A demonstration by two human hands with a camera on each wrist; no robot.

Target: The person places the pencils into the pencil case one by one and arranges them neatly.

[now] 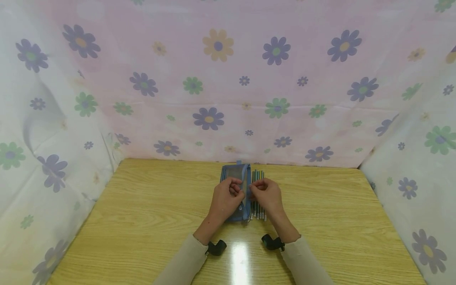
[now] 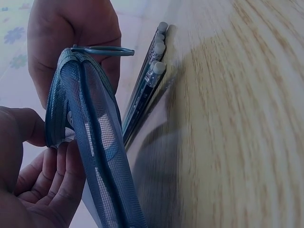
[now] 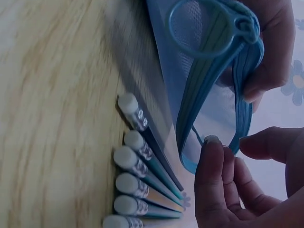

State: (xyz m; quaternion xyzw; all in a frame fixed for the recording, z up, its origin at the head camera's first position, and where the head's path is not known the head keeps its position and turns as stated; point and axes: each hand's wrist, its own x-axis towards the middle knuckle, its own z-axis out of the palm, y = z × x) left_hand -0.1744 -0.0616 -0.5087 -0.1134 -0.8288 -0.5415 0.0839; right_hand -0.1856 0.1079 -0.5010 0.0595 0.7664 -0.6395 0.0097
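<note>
A blue mesh zip pencil case (image 1: pixel 233 171) lies on the table in the head view, its zipper side toward the right. In the left wrist view, thumb and fingers of my left hand (image 1: pixel 225 198) pinch the edge of its opening. My right hand (image 1: pixel 269 196) pinches the zipper edge (image 3: pixel 242 114) between thumb and fingertips in the right wrist view. The zipper stands parted in a loop, with a round ring pull (image 3: pixel 172 31) at its end. Just right of the case lie several pencils (image 3: pixel 156 164) side by side, white erasers (image 3: pixel 127 158) toward me, partly under my right hand.
The wood-grain table (image 1: pixel 153 206) reaches back to a flowered cloth (image 1: pixel 246 91) that also hangs at both sides. Black wrist cameras (image 1: pixel 217 248) sit at both wrists, by the light sleeves (image 1: pixel 183 259).
</note>
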